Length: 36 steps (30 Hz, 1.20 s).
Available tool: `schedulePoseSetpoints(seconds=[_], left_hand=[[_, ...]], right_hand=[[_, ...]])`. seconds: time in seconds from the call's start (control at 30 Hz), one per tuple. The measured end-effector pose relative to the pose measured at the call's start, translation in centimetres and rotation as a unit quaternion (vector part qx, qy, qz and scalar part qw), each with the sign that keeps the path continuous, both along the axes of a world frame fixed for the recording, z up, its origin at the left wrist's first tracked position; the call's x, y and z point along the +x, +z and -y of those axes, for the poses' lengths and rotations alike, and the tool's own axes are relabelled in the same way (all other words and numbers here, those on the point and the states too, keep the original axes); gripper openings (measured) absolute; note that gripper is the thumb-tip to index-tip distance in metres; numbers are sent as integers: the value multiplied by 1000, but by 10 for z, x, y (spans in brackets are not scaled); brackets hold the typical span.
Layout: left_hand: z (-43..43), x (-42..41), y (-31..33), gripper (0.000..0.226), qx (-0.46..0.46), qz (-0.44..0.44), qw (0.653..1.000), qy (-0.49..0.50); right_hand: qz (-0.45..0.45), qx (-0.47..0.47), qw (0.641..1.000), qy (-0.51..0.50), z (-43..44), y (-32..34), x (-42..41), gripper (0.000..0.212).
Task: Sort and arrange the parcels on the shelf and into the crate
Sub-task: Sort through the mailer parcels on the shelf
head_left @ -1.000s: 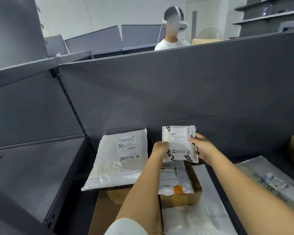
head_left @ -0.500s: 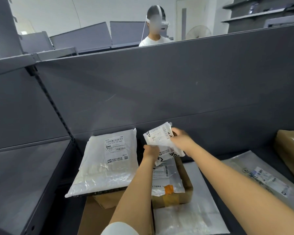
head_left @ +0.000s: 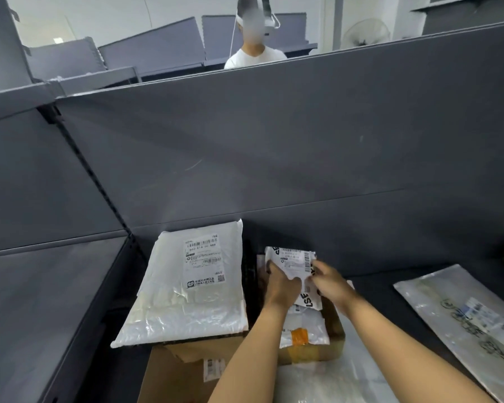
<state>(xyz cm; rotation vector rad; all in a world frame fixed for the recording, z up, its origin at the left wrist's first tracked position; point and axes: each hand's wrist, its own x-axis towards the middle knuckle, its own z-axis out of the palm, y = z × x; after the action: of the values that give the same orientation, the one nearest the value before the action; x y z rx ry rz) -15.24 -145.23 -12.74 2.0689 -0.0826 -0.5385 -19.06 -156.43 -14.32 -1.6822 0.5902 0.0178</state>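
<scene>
My left hand (head_left: 282, 282) and right hand (head_left: 329, 282) grip the small parcel (head_left: 293, 260) and cover its middle; its label print is too fine for me to read. The cardboard box (head_left: 204, 349) sits mostly hidden under the white mailer (head_left: 192, 289). The right edge crops the clear bag (head_left: 460, 321).

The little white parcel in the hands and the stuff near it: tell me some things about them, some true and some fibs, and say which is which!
1. Both the left hand and the right hand hold the small white parcel. True.
2. The big white bag lies to the right of the hands. False: it lies to their left.
3. The big white bag's label faces up. True.
4. The parcel with the orange patch lies on the bare shelf. False: it lies on a cardboard box.
5. A hand touches the clear bag. False: no hand touches it; it lies off to the right.
</scene>
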Motion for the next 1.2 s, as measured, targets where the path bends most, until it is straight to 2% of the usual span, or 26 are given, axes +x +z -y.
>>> schedulePoseSetpoints(seconds=[0.07,0.13,0.2,0.33,0.43,0.53,0.63,0.73,0.9,1.03,1.2], left_hand=[[-2,1,-11,80,30,42,999,4],[-2,2,-19,87,123,89,989,-2],[-2,3,-27,94,175,76,981,-22],[-1,2,-42,97,222,60,969,-92],[-1,-1,-50,98,232,69,965,-101],[-1,-4,-51,99,246,89,960,-102],[-2,-4,-44,100,253,144,952,-97],[-2,-6,-35,97,247,197,939,-136],[8,-15,-22,88,244,233,920,-202],[12,-25,-22,84,259,266,895,-245],[22,-39,-30,83,253,268,888,-275]], right_hand=[[-3,7,1000,9,-3,-7,8,52],[-13,-4,1000,10,-4,-12,14,52],[-20,-21,999,16,-4,-18,16,51],[-16,-63,996,54,-1,-30,11,56],[-1,-71,993,89,4,-32,6,60],[9,-85,994,68,8,-30,2,58],[35,-69,996,52,11,-25,-4,55],[41,-75,996,20,17,-25,-12,46],[0,-115,992,-46,20,-21,-26,57],[-23,-151,986,-67,22,-26,-38,56],[-43,-161,980,-112,30,-37,-72,56]])
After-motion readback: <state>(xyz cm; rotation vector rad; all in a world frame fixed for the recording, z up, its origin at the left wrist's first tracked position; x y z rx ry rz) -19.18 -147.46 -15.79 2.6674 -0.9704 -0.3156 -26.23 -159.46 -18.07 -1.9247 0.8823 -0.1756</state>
